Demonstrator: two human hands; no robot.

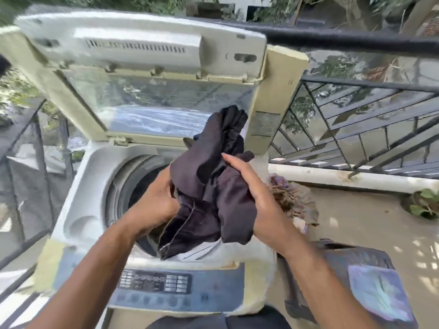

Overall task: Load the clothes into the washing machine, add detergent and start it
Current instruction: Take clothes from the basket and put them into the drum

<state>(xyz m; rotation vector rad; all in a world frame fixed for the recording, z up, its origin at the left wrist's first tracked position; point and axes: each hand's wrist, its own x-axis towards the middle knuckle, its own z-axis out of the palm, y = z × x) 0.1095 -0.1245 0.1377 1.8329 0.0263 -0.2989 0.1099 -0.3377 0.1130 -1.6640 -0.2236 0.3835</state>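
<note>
Your left hand (156,200) is in under the garment (209,186), fingers hidden in the cloth, gripping it from the left and below. That's your lifting side, and it keeps the bundle gathered over the drum (133,186) so nothing trails off the rim. The drum mouth sits right beneath that hand, a round dark well ringed in pale plastic, and something dark looks to be lying inside already, though it's too shadowed to be sure.

Between your hands, the garment itself: dark, matte, soft woven stuff, crumpled into folds, one end standing up above your fingers, a hemmed edge hanging toward the drum's near rim.

Your right hand (251,186) lies along the bundle's right side, fingers fairly straight on top and thumb tucked round beneath, clasping it so the loose folds stay bunched for a clean drop.

Behind both hands the lid (147,74) stands open, clear glossy pane in a yellowed frame. Nearer you than the hands, the control panel (154,281) runs flat with rows of small buttons, untouched. Off past your right hand, a dark basket (351,257). No detergent in sight; loading is the step in hand, I'd say.
</note>
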